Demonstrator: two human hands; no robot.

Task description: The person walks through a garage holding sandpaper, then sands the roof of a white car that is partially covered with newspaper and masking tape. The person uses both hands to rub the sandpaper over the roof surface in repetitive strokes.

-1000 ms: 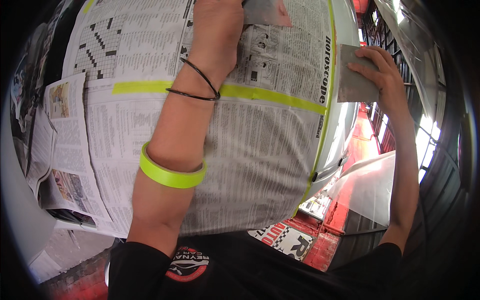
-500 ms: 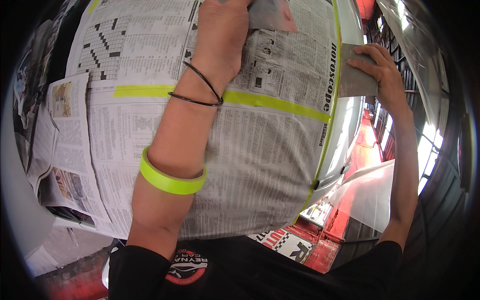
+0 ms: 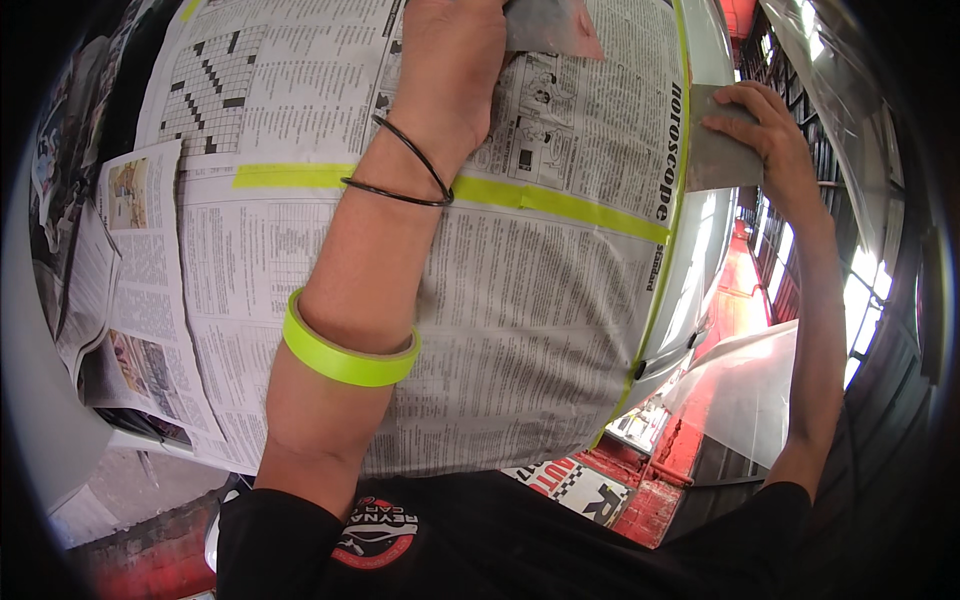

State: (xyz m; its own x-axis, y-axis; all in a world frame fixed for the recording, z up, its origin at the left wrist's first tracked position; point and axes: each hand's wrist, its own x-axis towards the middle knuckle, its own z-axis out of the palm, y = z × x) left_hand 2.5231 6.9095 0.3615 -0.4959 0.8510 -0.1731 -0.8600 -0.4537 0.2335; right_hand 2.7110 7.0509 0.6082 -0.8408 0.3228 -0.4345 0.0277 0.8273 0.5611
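Newspaper sheets cover a broad curved white panel, with yellow-green masking tape across them and along their right edge. At the right border my right hand has its fingers bent over a stiff grey sheet, perhaps sandpaper, lying against the white body edge. My left hand reaches to the top of the picture, where its fingers are cut off. Beside it lies a greyish sheet with a reddish corner; whether the hand grips it is hidden.
A tape roll rings my left forearm, above a black cord at the wrist. A loose newspaper flap hangs at the left. Clear plastic sheeting hangs at the right, near red beams.
The whole view has shifted a little, so things sit slightly farther right. Both hands keep nearly the same places on the covered panel and its right edge.
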